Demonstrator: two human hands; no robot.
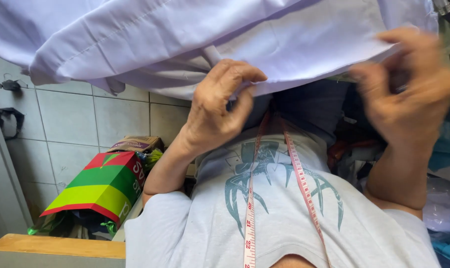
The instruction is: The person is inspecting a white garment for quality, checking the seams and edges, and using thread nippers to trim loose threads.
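Cloth (185, 34), pale lilac and smooth, hangs across the whole top of the view, with a stitched hem running along its left edge. Both hands hold it up by its lower edge. The left hand (220, 106) is near the middle of the view; its thumb and fingers are pinched shut on a fold of the cloth. The right hand (409, 94) is on the right side and looks blurry; its fingers are curled around the cloth's edge, with the thumb under it. Below the hands is the person's own light grey shirt (279, 218), which has a dark green spider-like picture on it. A measuring tape (250, 213) hangs around the neck and runs down the shirt in two strips, one white and yellow, one pink. On the left, well away from the hands, a green, yellow and red paper bag (98, 191) lies tipped on its side on the floor, beside a brown box (135, 144). Behind them is a wall of pale square tiles (71, 119). A wooden ledge (56, 245) sits at the near left corner. On the far right there are piles of bluish cloth and plastic (446, 203), too messy to tell apart.
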